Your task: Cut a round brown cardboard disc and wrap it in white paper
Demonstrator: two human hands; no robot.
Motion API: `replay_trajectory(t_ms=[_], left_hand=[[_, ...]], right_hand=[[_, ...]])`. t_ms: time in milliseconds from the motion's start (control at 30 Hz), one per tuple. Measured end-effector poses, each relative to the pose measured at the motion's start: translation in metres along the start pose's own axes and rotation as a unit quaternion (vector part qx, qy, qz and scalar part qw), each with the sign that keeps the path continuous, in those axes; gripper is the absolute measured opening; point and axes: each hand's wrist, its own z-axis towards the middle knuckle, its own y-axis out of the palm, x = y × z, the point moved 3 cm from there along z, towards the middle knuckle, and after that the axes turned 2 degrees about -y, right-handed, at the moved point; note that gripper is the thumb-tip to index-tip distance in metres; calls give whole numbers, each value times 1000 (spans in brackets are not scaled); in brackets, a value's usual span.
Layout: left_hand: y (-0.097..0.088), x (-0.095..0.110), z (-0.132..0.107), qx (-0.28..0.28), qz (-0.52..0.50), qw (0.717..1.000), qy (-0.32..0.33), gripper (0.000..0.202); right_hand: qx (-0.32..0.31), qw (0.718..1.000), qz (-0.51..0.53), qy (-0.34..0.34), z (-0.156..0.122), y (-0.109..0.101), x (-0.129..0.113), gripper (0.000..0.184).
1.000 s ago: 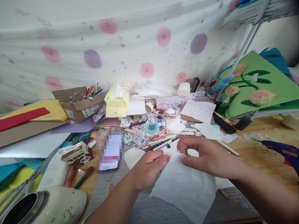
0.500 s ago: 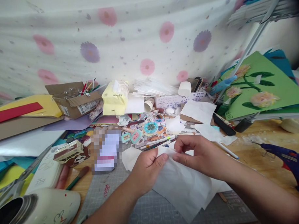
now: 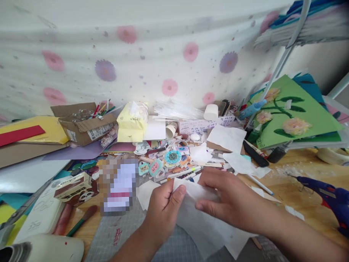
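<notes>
A thin, translucent sheet of white paper [image 3: 205,229] hangs over the cutting mat [image 3: 105,244]. My left hand [image 3: 162,208] is closed on its upper left corner, thumb in front and fingers behind. At the sheet's upper right, my right hand [image 3: 222,194] curls loosely round the paper; its thumb lies across the front and the fingers bend at the top edge, their tips partly hidden. White paper pieces lie around the hands, one [image 3: 146,195] left of my left hand and another [image 3: 240,163] beyond my right.
A blue glue gun [image 3: 319,189] lies at right. Left of the mat are a blurred phone [image 3: 119,188], a small panda box [image 3: 76,188], a brush [image 3: 83,220] and a cream bottle [image 3: 58,249]. Pens and trinkets crowd the middle, before a yellow tissue pack [image 3: 131,125] and cardboard box [image 3: 88,124].
My right thumb and fingers have spread apart slightly at the paper's top edge, where they were pinched closer together. My left hand keeps its hold. The view has shifted a little.
</notes>
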Motion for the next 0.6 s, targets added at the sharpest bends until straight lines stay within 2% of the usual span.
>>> replay_trajectory(t_ms=[133, 233, 333, 600], left_hand=[[-4, -1, 0, 42, 2, 999, 12, 31], [-7, 1, 2, 34, -43, 998, 22, 29], [-10, 5, 1, 22, -47, 998, 37, 28], [-21, 13, -1, 58, 60, 994, 64, 24]], right_hand=[[-1, 996, -92, -2, 4, 4, -4, 20], [-2, 990, -138, -2, 8, 2, -9, 22], [-6, 992, -126, -4, 12, -4, -15, 24], [-14, 996, -87, 19, 19, -15, -20, 22]])
